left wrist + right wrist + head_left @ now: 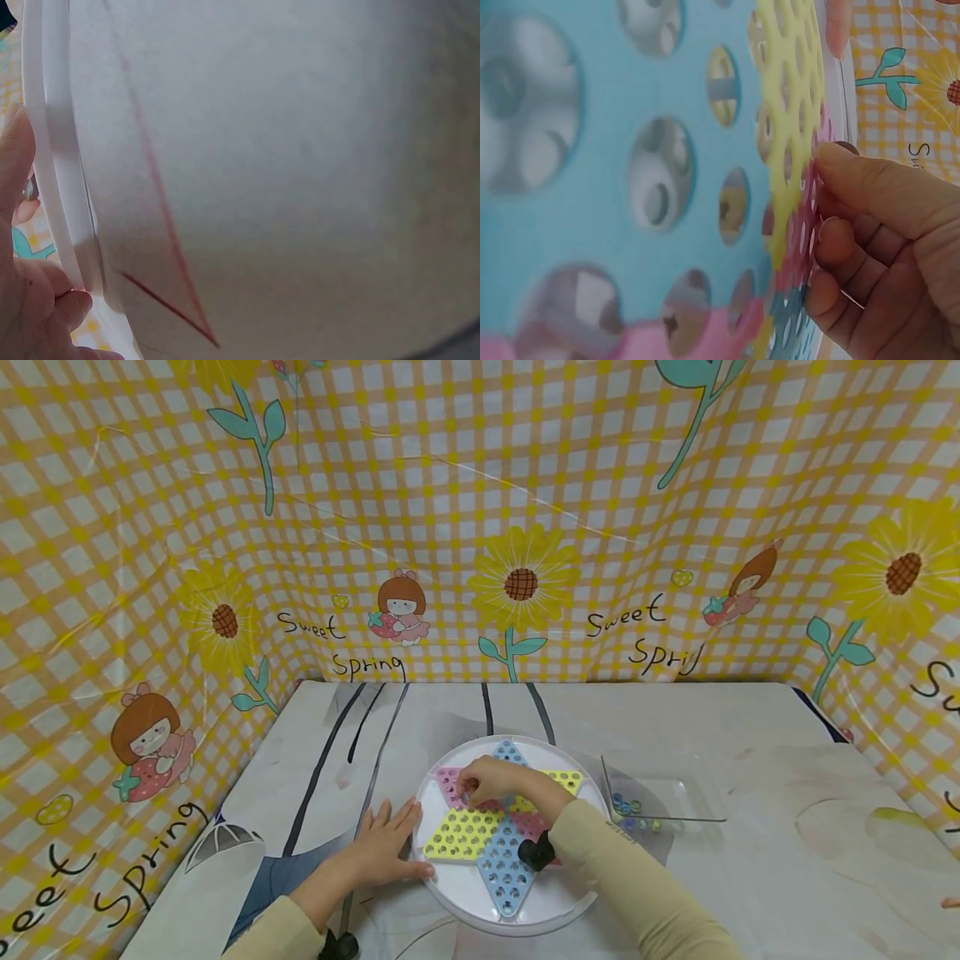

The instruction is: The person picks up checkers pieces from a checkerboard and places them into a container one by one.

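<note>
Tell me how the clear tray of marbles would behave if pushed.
The clear tray looks thin-walled, so probably light and apt to slide on the smooth table cover. The marbles bunched in its near-left corner would likely roll and rattle, shifting the weight.

Table (712, 727) covered with a pale cloth bearing dark curved lines on the far-left part and a printed umbrella and blue patch at the near-left corner. Round white game board (517, 910) with a pastel star of holes lies near centre; just right of it sits a clear plastic tray (663, 787) with small coloured marbles (628, 814) along its near-left side. Left hand (386, 847) rests flat on the cloth, touching the board's left rim.
</note>
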The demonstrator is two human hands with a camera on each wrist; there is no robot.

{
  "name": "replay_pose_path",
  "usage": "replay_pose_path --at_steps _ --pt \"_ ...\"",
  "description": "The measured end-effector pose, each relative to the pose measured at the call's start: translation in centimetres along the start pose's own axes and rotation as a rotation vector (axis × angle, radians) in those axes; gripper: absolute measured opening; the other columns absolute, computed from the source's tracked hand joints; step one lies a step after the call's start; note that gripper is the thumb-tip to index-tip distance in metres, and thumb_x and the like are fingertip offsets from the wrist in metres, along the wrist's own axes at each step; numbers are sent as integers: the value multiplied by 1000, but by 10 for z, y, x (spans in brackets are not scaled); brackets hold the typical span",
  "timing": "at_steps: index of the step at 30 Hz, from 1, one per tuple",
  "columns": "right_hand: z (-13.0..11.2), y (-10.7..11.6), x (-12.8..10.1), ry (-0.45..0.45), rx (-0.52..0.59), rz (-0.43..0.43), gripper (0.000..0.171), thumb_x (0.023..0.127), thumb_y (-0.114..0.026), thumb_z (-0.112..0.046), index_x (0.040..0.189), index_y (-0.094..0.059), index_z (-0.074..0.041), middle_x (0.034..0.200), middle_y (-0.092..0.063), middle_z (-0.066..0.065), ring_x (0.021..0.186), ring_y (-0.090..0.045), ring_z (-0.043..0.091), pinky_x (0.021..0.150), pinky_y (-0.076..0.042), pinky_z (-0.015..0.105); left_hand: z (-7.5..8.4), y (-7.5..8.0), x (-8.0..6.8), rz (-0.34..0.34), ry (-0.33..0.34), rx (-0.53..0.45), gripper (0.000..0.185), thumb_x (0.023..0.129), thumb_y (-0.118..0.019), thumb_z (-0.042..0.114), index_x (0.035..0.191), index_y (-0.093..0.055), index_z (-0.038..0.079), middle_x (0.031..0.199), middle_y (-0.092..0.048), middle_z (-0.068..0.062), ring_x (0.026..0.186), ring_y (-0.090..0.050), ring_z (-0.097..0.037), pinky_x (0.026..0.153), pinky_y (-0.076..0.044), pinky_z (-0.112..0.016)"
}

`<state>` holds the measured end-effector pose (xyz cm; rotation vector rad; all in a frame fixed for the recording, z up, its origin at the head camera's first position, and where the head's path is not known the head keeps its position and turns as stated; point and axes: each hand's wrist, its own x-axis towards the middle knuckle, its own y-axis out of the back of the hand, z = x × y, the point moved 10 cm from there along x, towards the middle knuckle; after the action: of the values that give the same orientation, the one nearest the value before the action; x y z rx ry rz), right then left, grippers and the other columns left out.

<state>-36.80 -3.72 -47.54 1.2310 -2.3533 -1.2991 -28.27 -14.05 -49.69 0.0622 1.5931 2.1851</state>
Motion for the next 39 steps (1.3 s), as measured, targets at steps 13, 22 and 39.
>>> replay_pose_path --at_steps 13,22,39 --pt "-1 23 -17 82 -29 20 13 79 -64 -1 92 -65 -4 66 -45 -5 60 -37 6 54 -32 17 0 0 1 5 -8 1 98 76 -60 61 145 -22 3 151 -18 -14 133 -9 -51 106 -4 -63" --pt "0 50 -39 139 -74 39 14 82 -64 -4 96 -64 -2 69 -50 -4 62 -39 6 58 -37 19 1 1 -1 7 3 -8 99 75 -60 62 145 -23 3 152 -18 -14 134 -8 -50 107 -3 -62" --pt "25 88 -71 82 -77 50 13 82 -63 -3 94 -63 0 71 -50 -3 66 -42 8 60 -39 21 4 5 -1 3 4 -32 99 75 -61 61 145 -22 3 151 -18 -14 134 -8 -50 107 -3 -62"
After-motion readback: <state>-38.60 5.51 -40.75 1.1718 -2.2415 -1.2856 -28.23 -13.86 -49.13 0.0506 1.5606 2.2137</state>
